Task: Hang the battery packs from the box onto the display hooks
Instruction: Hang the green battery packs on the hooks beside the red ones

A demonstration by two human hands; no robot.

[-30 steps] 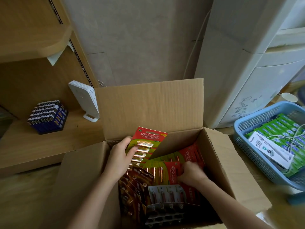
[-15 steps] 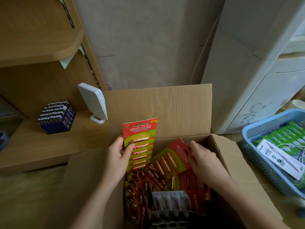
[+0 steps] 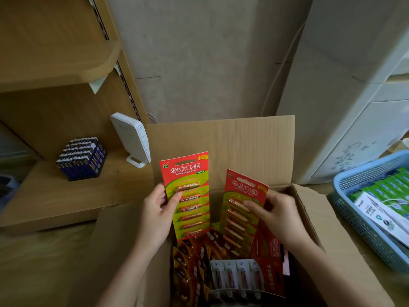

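An open cardboard box [image 3: 221,142] stands in front of me, filled with several red and green battery packs and a grey blister card [image 3: 236,275]. My left hand [image 3: 155,216] grips one tall red-and-green battery pack [image 3: 188,193] by its left edge, upright above the box. My right hand [image 3: 278,213] holds a second battery pack [image 3: 240,209] of the same kind, tilted slightly right, its lower end still among the packs in the box. No display hooks are in view.
A wooden shelf unit [image 3: 55,196] stands at the left with a block of lighters [image 3: 81,158] and a white router [image 3: 131,140]. A blue basket [image 3: 354,222] of green boxes sits at the right. A white cabinet [image 3: 345,107] stands behind it.
My left hand has lifted its pack higher out of the box. My right hand took hold of a second pack and raised it upright.
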